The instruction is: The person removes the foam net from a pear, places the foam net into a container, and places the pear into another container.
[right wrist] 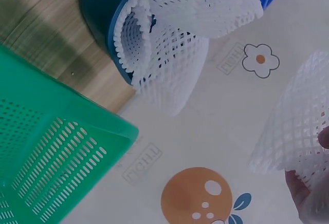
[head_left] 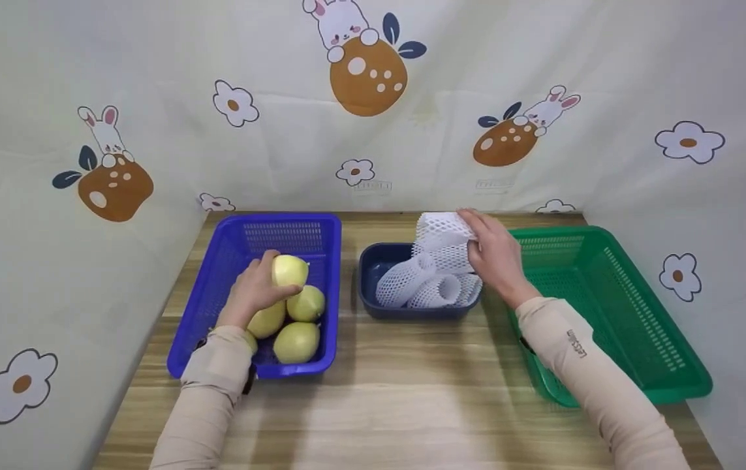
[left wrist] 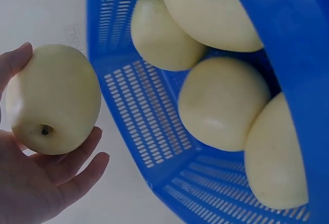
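In the head view my left hand (head_left: 250, 290) grips a pale yellow-green pear (head_left: 290, 269) over the blue basket (head_left: 332, 241). The left wrist view shows thumb and fingers around this pear (left wrist: 59, 95), its dark dimple facing the camera. Several more pears (left wrist: 224, 103) lie in the basket below. My right hand (head_left: 502, 258) holds a white foam net sleeve (head_left: 441, 226) by its edge above a dark blue bin (head_left: 405, 312). Other foam net sleeves (head_left: 404, 282) are in that bin. In the right wrist view the held sleeve (right wrist: 293, 111) is at the right edge, partly hiding the fingers.
A green basket (head_left: 614, 294) with slotted walls stands at the right, partly behind my right forearm. Both baskets and the bin rest on a wood-grain table (head_left: 399, 391). A patterned curtain (head_left: 281, 150) surrounds the table at the back and sides.
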A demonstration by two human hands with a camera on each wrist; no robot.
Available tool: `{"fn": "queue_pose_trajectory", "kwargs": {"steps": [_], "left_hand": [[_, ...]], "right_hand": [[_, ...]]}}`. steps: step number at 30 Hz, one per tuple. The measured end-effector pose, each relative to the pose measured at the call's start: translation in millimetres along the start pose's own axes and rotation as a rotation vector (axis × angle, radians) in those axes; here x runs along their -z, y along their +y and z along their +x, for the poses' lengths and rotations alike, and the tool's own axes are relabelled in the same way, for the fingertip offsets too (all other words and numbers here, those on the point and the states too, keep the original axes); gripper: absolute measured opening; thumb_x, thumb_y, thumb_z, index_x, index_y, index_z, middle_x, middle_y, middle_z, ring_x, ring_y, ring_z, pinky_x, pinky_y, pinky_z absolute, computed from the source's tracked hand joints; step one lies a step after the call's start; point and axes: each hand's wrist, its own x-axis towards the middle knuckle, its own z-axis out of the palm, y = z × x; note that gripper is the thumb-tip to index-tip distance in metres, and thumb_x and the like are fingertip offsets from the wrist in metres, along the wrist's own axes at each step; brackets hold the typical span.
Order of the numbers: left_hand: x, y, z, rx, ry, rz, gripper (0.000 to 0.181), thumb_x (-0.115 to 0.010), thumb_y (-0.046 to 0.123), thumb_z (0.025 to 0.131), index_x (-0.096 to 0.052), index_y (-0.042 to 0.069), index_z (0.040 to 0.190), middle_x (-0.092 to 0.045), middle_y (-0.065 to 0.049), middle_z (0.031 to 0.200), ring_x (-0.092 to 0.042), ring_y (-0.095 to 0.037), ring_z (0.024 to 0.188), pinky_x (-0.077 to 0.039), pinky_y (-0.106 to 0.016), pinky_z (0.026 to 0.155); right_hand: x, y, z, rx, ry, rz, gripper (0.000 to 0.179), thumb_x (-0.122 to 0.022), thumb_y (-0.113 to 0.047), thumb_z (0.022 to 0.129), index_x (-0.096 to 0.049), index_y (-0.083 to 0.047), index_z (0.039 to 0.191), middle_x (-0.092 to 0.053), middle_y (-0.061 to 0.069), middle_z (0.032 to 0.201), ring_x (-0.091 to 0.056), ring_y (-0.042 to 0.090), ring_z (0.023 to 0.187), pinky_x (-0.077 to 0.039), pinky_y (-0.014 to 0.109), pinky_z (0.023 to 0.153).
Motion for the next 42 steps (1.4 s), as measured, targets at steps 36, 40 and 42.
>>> {"fn": "queue_pose_trajectory", "kwargs": {"steps": [36,40,42], "left_hand": [[-10.0,-14.7,15.6,0.093,-0.186,0.200,0.083,-0.072,0.031,0.065,-0.029,-0.004,0.127,-0.041,-0.035,0.116,-0.043,-0.049,0.102,-0.036,-0.056,0.079],[-8.0,-10.5,15.0,0.099,-0.209,0.237,0.080,-0.072,0.030,0.067,-0.029,-0.004,0.126,-0.043,-0.034,0.114,-0.044,-0.049,0.100,-0.037,-0.056,0.078],[-8.5,-9.5,14.8,0.099,-0.211,0.251,0.080,-0.072,0.029,0.067,-0.030,-0.004,0.126,-0.044,-0.033,0.113,-0.044,-0.049,0.099,-0.038,-0.056,0.077]], "right_hand": [[-59,0,19.5,-0.026,-0.066,-0.064,0.048,-0.053,0.005,0.078,-0.050,-0.008,0.124,-0.047,0.016,0.122,-0.041,0.030,0.112,-0.043,0.043,0.078],[-72,-1,12.2,0.026,-0.090,-0.078,0.051,-0.053,0.007,0.074,-0.050,-0.006,0.123,-0.046,0.018,0.123,-0.041,0.032,0.111,-0.040,0.044,0.082],[-77,-2,6.0,0.045,-0.128,-0.085,0.052,-0.054,0.006,0.072,-0.050,-0.006,0.123,-0.045,0.019,0.123,-0.042,0.034,0.109,-0.041,0.044,0.080]]}}
